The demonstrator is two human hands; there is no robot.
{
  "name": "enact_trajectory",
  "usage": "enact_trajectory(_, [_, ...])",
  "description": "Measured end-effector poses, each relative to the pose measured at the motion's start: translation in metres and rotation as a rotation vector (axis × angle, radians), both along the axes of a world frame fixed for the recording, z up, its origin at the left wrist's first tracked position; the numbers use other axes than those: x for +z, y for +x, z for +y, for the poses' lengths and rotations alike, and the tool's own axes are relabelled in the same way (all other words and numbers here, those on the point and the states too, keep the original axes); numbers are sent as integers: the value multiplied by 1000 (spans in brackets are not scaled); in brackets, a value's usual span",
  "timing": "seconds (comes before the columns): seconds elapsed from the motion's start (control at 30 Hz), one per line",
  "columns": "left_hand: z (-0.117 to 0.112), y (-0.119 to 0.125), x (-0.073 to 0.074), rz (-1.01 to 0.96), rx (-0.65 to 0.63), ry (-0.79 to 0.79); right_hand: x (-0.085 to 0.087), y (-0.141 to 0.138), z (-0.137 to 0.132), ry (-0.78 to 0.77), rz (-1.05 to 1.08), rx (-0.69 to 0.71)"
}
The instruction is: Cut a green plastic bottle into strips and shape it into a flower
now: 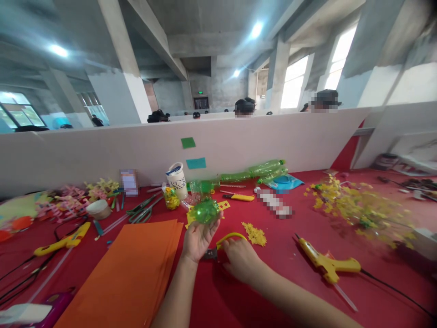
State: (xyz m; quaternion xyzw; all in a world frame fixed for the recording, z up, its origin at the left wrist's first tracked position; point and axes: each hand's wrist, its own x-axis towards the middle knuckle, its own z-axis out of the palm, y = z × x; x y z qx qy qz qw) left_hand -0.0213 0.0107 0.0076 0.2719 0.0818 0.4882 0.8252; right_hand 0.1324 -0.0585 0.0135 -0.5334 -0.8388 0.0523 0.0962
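My left hand [198, 239] is raised palm up over the red table [280, 273], its fingers curled round a green plastic bottle piece [205, 210]. My right hand [241, 259] rests on the table just right of it, closed on yellow-handled scissors [223, 243] whose dark blades point left toward my left wrist. A small heap of yellow paper cuttings [254, 234] lies just beyond my right hand.
A stack of orange sheets [136, 269] lies at the left. Yellow glue guns [324, 262] [64, 241] lie on both sides with cables. Green bottles [259, 171], a paper cup [176, 180], a yellow utility knife [239, 197] and yellow flower sprigs [355, 207] sit further back before a white partition [102, 150].
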Motion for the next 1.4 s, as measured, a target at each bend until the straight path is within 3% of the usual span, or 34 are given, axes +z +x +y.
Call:
enact_trajectory(0.17, [-2,0,0,86,17,-28,3,3,1,65,135,30])
enact_trajectory(0.33, [-7,14,-1,402,176,-19,17,38,11,119,334,-147])
enact_trajectory(0.53, [-11,40,-14,813,189,197,13,63,19,80,528,-208])
enact_trajectory(0.63, [-10,47,-11,940,206,327,7,63,21,61,638,-216])
enact_trajectory(0.83, [-17,55,8,1029,262,473,0,57,21,18,844,-223])
enact_trajectory(0.97, [-29,58,-4,1038,362,461,-9,52,9,54,876,-252])
enact_trajectory(1.07, [-37,58,-14,1055,404,441,-12,50,1,132,861,-196])
enact_trajectory(1.27, [-42,55,-13,1117,505,516,-15,48,0,115,885,-174])
enact_trajectory(1.4, [-39,56,-18,1134,502,535,-18,46,2,113,927,-190])
